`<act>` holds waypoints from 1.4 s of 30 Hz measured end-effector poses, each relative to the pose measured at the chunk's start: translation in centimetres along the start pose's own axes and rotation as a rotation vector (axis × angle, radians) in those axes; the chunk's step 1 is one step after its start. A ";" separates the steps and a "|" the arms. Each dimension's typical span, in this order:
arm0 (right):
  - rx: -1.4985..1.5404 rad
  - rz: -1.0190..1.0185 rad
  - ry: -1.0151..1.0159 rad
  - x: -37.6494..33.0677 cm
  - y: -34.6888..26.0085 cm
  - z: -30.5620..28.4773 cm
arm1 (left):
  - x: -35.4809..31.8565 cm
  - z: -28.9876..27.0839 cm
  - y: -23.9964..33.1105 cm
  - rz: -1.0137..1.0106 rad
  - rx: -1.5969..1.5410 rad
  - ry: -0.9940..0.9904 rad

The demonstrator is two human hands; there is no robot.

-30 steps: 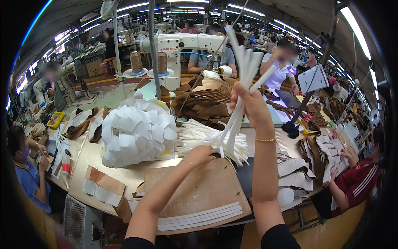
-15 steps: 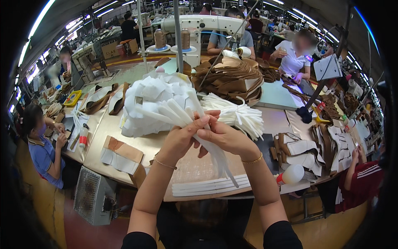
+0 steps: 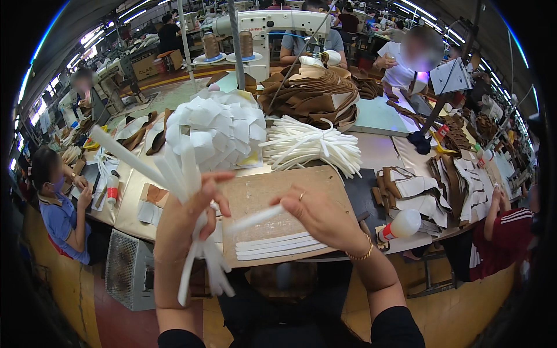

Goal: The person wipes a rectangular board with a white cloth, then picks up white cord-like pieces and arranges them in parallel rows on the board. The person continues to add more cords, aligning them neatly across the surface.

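Note:
My left hand (image 3: pixel 188 211) is closed around a loose bunch of white strips (image 3: pixel 181 168), which fan out above and below the fist and are blurred by motion. A single white strip (image 3: pixel 255 220) is pinched in my right hand (image 3: pixel 325 214), its free end pointing left over a brown board (image 3: pixel 249 197). Several white strips (image 3: pixel 278 245) lie side by side along the board's near edge, below my right hand. Behind the board is a tied bundle of white strips (image 3: pixel 310 146). A heap of white cut pieces (image 3: pixel 217 130) stands to its left.
A stack of brown pieces (image 3: pixel 310 95) lies at the back before a white sewing machine (image 3: pixel 284 29). Right of the board are a white bottle (image 3: pixel 400 226) and brown-and-white pieces (image 3: pixel 412 194). People sit at left (image 3: pixel 64 209) and right (image 3: pixel 505 238).
My hands have moved apart: the left went left with the bunch of strips, the right came away with one strip over the board. The view has shifted slightly.

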State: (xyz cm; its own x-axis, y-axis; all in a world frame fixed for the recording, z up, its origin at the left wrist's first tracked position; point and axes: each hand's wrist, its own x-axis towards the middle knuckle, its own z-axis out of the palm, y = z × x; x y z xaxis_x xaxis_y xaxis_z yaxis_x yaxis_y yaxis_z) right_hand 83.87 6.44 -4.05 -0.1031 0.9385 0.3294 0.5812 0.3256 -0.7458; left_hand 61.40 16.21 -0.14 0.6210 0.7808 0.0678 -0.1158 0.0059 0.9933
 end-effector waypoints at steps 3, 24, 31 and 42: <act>0.039 0.043 -0.088 -0.9 -0.4 0.9 | -2.4 -2.0 -1.4 -0.180 0.051 -0.068; 0.048 0.590 -0.078 -7.0 11.0 -4.3 | -2.5 -6.3 -11.6 -0.434 0.352 0.096; 0.223 0.729 0.082 -10.2 16.1 -2.5 | 0.1 -6.3 -16.3 -0.551 0.271 0.043; -0.032 0.783 0.120 -10.7 17.7 -2.4 | 0.5 -6.2 -19.7 -0.532 0.446 0.061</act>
State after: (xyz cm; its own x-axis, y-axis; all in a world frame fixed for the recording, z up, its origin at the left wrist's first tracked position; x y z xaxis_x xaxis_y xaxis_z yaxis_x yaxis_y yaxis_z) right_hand 97.17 1.88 -19.40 0.4318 0.8740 -0.2228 0.4718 -0.4294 -0.7700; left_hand 59.20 20.39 -20.25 0.4592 0.7768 -0.4310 0.5294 0.1504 0.8350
